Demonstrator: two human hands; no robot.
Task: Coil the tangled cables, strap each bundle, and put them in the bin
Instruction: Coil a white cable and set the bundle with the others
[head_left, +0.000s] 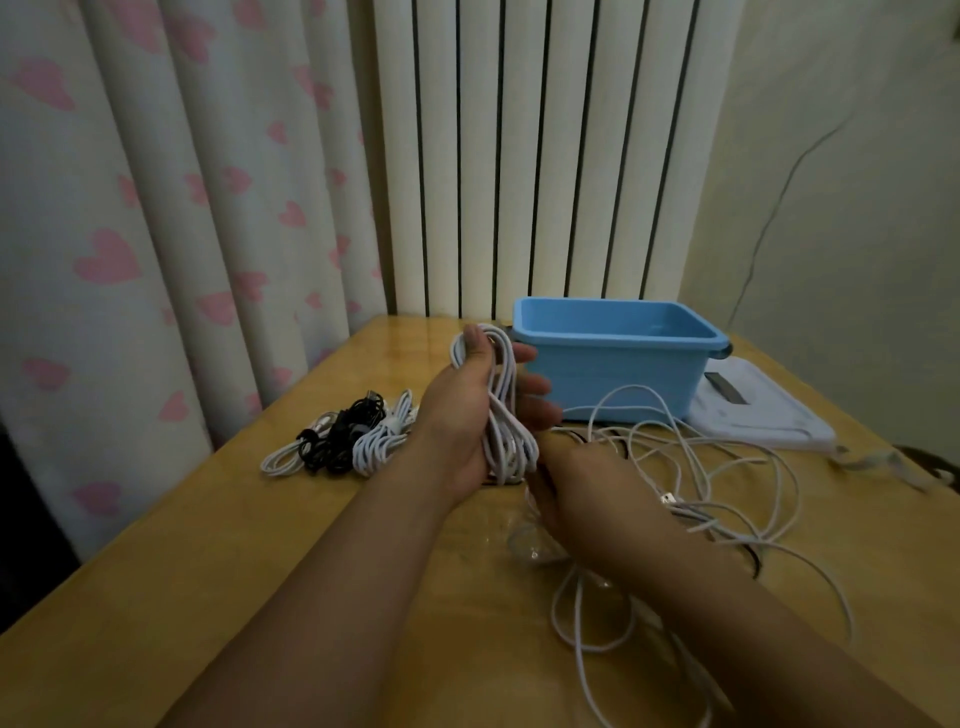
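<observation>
White coil, long loops, held up over the table in the left grip, thumb curled round it. Right grip low by loose cables; can't tell its hold. Blue bin behind.

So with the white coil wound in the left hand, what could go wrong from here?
1. The white coiled cable in the left hand shows no strap; with a loosened grip the loops may spring apart.
2. The right hand works over the loose tangle of white cables on the wooden table; pulling could tighten knots.
3. The blue plastic bin looks empty while three bundles wait on the table, so one might get forgotten.
</observation>
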